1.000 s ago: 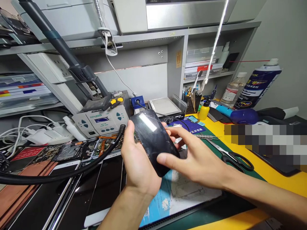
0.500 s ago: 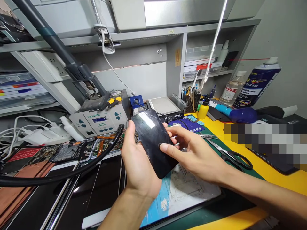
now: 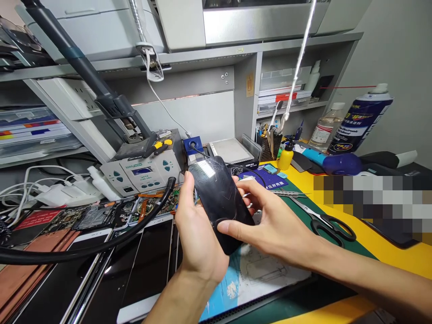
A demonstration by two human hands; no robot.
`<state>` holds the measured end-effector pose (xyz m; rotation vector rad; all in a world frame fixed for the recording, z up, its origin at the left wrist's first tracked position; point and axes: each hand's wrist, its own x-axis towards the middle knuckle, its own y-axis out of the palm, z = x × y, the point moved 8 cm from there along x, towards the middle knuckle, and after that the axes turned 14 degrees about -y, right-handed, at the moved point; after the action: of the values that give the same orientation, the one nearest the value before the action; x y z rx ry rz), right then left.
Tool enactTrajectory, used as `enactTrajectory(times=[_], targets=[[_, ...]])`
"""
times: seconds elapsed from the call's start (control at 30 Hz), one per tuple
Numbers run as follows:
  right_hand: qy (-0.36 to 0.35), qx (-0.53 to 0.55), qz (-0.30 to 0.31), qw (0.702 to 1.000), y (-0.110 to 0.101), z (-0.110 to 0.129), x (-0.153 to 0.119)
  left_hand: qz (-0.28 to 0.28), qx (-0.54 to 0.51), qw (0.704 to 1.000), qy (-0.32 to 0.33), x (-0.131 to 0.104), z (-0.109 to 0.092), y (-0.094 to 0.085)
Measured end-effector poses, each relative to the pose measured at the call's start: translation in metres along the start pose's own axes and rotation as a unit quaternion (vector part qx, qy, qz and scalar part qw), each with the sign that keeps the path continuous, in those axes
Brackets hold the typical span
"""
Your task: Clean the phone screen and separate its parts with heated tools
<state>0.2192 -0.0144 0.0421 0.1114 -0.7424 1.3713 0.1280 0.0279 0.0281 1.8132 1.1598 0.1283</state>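
Observation:
A black smartphone (image 3: 221, 193), its glossy face up with scratches and a bright reflection near the top, is held tilted over the work mat. My left hand (image 3: 197, 234) cradles it from the left and below, thumb along its left edge. From the right, my right hand (image 3: 266, 220) grips the phone too: its thumb presses on the lower part of the glass, and its fingers curl round the right edge. The fingers behind the phone are hidden. Beneath lies a blue and white printed sheet (image 3: 266, 274).
Scissors (image 3: 332, 225) and tweezers (image 3: 292, 194) lie to the right on the green mat (image 3: 364, 252). A soldering station (image 3: 145, 173), a black hose (image 3: 101, 252) and several phone screens (image 3: 148, 261) crowd the left. A spray can (image 3: 362, 119) and yellow bottle (image 3: 285, 157) stand behind.
The right thumb has slid left and down across the glass, toward the phone's lower left edge. Both hands and the phone sit slightly further right in view.

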Motion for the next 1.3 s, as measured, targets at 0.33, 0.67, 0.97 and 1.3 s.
enactTrajectory(times=[0.33,0.67,0.97,1.3], targets=[[0.018,0.014,-0.016,1.0,-0.01,-0.006,0.002,0.023,-0.032,0.999,-0.033,0.001,0.006,0.002],[0.022,-0.004,-0.004,1.0,0.0,-0.001,-0.001,0.024,0.015,1.0,0.003,0.0,0.003,0.001],[0.031,0.027,-0.042,0.998,-0.009,-0.003,0.001,0.071,-0.011,0.996,-0.046,-0.003,0.009,0.009],[0.029,0.027,-0.021,0.999,-0.009,-0.003,-0.001,0.055,-0.024,0.996,-0.063,-0.002,0.011,0.007]])
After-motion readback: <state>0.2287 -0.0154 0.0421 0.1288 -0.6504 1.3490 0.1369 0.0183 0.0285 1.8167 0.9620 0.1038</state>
